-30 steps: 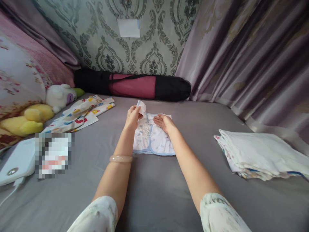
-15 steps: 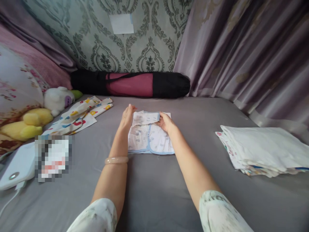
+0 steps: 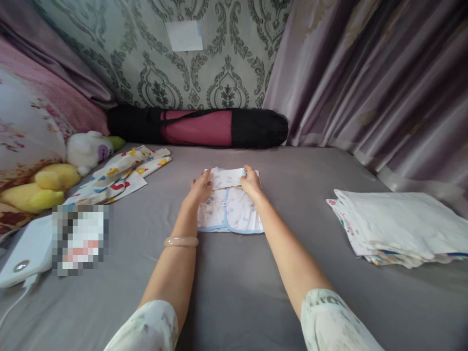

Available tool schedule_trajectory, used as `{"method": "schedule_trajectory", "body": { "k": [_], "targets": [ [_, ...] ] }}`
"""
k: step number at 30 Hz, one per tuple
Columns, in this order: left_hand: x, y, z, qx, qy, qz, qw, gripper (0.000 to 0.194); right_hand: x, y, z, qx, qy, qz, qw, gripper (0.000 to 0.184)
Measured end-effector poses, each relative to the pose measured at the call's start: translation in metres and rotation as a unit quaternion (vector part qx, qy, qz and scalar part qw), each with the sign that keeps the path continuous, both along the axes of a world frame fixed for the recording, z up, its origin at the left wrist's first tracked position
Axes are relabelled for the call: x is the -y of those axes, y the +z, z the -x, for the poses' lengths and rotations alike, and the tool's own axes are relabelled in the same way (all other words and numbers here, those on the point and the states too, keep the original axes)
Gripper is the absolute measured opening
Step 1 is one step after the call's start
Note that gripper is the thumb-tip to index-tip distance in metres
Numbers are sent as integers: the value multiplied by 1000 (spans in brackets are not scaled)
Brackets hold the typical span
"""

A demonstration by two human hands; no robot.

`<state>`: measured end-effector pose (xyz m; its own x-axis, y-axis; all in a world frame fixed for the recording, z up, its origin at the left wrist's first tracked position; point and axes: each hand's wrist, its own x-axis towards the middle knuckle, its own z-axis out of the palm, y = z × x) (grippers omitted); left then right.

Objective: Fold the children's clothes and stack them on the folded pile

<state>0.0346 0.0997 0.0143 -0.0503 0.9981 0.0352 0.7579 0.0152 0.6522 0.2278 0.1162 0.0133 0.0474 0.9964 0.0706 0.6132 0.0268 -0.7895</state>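
Observation:
A small white baby shirt with a pale print and light blue edging lies on the bed in front of me. A sleeve is laid across its upper part as a flat band. My left hand, below a pale bangle, grips the band's left end, its fingertips partly hidden. At the other end, my right hand pinches the blue-edged cuff between thumb and fingers.
Folded white cloths are stacked at right. To the left lie a patterned cloth, plush toys and a white power bank with a cable. A black and maroon long bag rests against the wall.
My left hand has moved right, onto the band's left end, and its fingers have closed there. My right hand has shifted slightly up at the cuff, and the band looks straighter.

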Motion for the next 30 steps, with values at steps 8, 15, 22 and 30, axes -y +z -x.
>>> {"method": "schedule_trajectory", "body": {
  "k": [8, 15, 22, 30],
  "targets": [
    [-3, -17, 2, -36, -14, -9, 999, 56, 27, 9, 11, 151, 30, -23, 988, 76],
    [4, 14, -2, -73, -21, 7, 997, 50, 29, 11, 11, 233, 11, -47, 971, 64],
    [7, 29, -31, -161, -88, -47, 982, 52, 27, 10, 24, 273, 91, -118, 951, 50],
    [1, -1, -44, -221, -91, -36, 970, 51, 30, 1, 22, 303, 135, -115, 936, 52]
  ]
}}
